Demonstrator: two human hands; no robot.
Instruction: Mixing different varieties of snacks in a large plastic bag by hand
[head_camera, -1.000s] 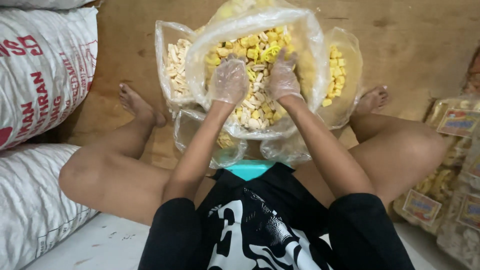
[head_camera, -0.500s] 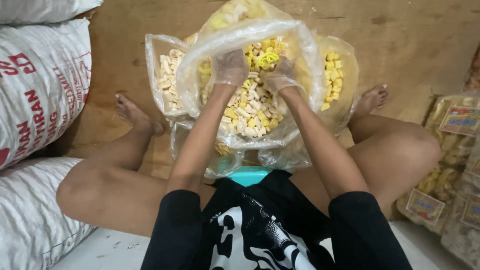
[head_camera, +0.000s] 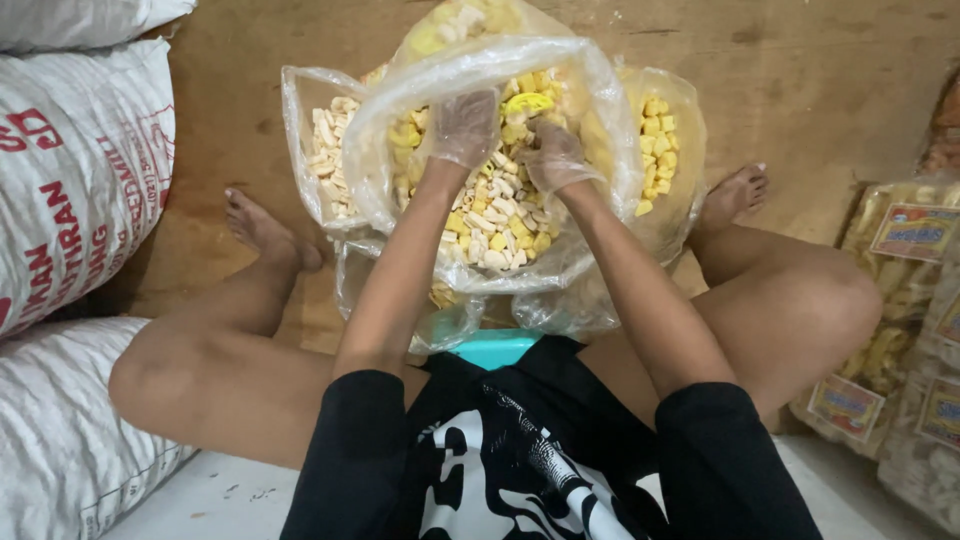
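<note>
At the upper centre of the frame, the left hand and right hand, both gloved, are inside the big clear bag of snack pieces. They seem to be mixing; whether the fingers are closed on pieces I cannot tell. Next they should probably scoop gently, so that nothing spills.

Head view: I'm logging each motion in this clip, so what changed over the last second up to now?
Both gloved hands moved deeper into the big clear bag of yellow and white snack pieces: the left hand and right hand now sit farther from the body, and the bag's mouth has shifted around them. The side bags, white sacks and packaged snacks stayed put.
</note>
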